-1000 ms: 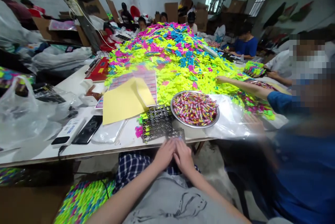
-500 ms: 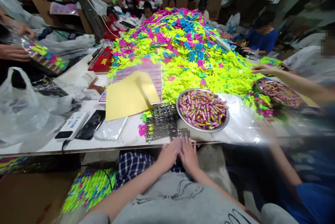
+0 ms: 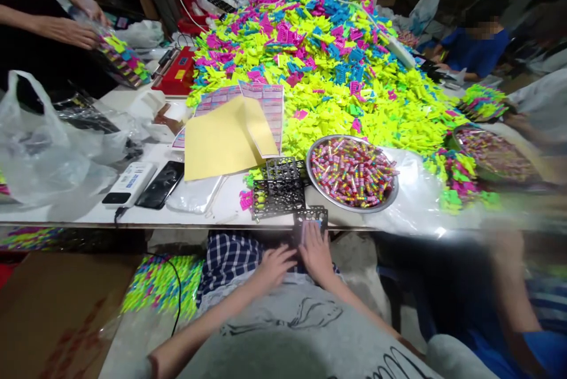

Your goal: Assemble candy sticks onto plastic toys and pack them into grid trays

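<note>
My right hand (image 3: 315,252) lies with stretched fingers on a small pinkish-purple piece (image 3: 305,230) over a black perforated plastic frame (image 3: 316,213) at the table's front edge. Its fingers cover much of both. To its left, my left hand (image 3: 277,264) hovers over my lap, fingers apart and holding nothing. Beyond the edge lie more black perforated frames (image 3: 279,195), some with yellow-green pieces in them. A metal bowl (image 3: 384,205) full of small wrapped, striped sticks (image 3: 349,169) stands right of these frames.
A large heap of neon plastic pieces (image 3: 319,66) fills the table's middle. Yellow paper (image 3: 225,143), a black phone (image 3: 160,184), a white power bank (image 3: 130,184) and a plastic bag (image 3: 53,154) lie left. Co-workers' hands (image 3: 75,28) are left; a blurred co-worker's arm (image 3: 509,273) is right.
My hands were together over the small piece; my left hand has drawn back to the left. My right hand stays, and more of the frame beneath shows. The view has tilted down.
</note>
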